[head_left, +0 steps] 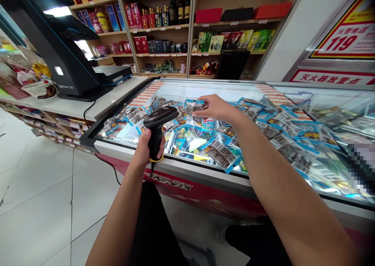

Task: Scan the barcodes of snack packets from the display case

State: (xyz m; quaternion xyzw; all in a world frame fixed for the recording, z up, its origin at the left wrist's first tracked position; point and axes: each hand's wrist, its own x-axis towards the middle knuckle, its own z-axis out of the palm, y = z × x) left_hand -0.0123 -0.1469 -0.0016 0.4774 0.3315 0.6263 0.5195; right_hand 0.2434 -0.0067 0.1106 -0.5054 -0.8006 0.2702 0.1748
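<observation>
My left hand (145, 148) is closed round the handle of a black barcode scanner (159, 119) with a yellow ring at its base, held over the front edge of a chest freezer (187, 168). My right hand (215, 108) reaches into the freezer and pinches a blue-edged ice-cream packet (193, 109) at the top of the pile. Several similar blue and silver packets (278, 137) fill the freezer. A white wire basket (175, 135) with green and yellow packets lies below the scanner.
A black checkout terminal (63, 51) stands on the white counter (79, 108) to the left. Wooden shelves (164, 27) with boxes and bottles line the back wall. The freezer's glass lid (336, 109) covers its right part. White tiled floor (38, 195) lies at left.
</observation>
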